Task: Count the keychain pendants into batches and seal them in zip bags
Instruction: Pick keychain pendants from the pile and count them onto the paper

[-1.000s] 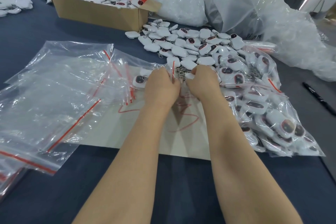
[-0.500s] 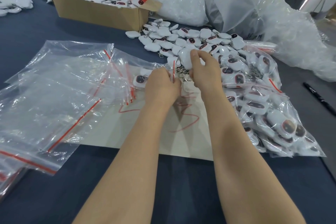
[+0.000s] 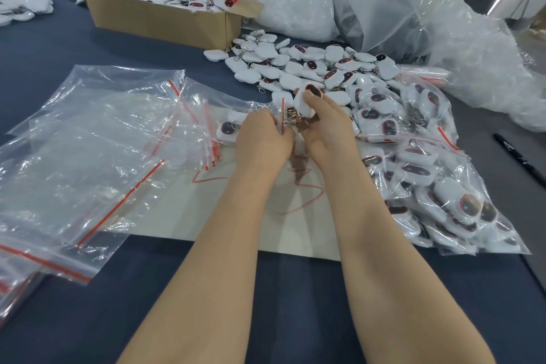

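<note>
A heap of white keychain pendants (image 3: 313, 68) with dark red faces lies on the blue table behind my hands. My right hand (image 3: 325, 127) grips one white pendant (image 3: 305, 99) at the heap's near edge. Right beside it, my left hand (image 3: 261, 139) pinches the red-striped mouth of a clear zip bag (image 3: 236, 115) that holds at least one pendant (image 3: 227, 130). Metal key rings show between the two hands. Filled, sealed bags of pendants (image 3: 437, 183) are stacked to the right.
Empty zip bags (image 3: 88, 156) are spread at the left over a pale sheet with red writing (image 3: 251, 216). A cardboard box (image 3: 165, 21) of pendants with a red sign stands behind. Large plastic bags (image 3: 413, 9) fill the back right. A black marker (image 3: 517, 156) lies at the right.
My right hand reached into the heap, picked up a pendant and has brought it back toward the bag mouth. My left hand has kept its hold on the bag.
</note>
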A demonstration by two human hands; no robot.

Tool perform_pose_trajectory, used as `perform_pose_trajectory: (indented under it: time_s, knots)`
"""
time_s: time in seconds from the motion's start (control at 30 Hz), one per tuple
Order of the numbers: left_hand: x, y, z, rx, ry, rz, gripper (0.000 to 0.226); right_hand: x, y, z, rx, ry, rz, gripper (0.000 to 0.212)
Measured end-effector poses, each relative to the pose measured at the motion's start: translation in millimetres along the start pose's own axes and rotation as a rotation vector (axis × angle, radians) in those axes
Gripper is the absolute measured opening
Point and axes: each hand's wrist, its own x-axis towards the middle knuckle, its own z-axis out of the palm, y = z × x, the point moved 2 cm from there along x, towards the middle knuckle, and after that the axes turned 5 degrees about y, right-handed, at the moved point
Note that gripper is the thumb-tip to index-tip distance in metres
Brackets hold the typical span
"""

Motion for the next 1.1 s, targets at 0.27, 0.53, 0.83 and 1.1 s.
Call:
perform_pose_trajectory:
  time_s: [0.27, 0.53, 0.83, 1.1]
  knots:
    - [0.7, -1.2, 0.6, 0.002, 0.012, 0.012, 0.033, -1.1, 1.7, -4.1, 0.139, -0.124, 0.007, 0.012]
    - [1.0, -1.5, 0.6, 0.007, 0.024, 0.011, 0.035, -3.2, 1.8, -2.1, 0.104, -0.112, 0.001, 0.015]
    - [0.9, -1.1, 0.7, 0.014, 0.026, 0.022, 0.031, -2.9, 2.3, -2.0, 0.088, -0.116, -0.01, 0.018]
    - [0.2, 1.1, -1.3, 0.01, 0.03, 0.018, 0.024, -4.5, -3.4, -0.4, -0.086, -0.133, -0.1, 0.028]
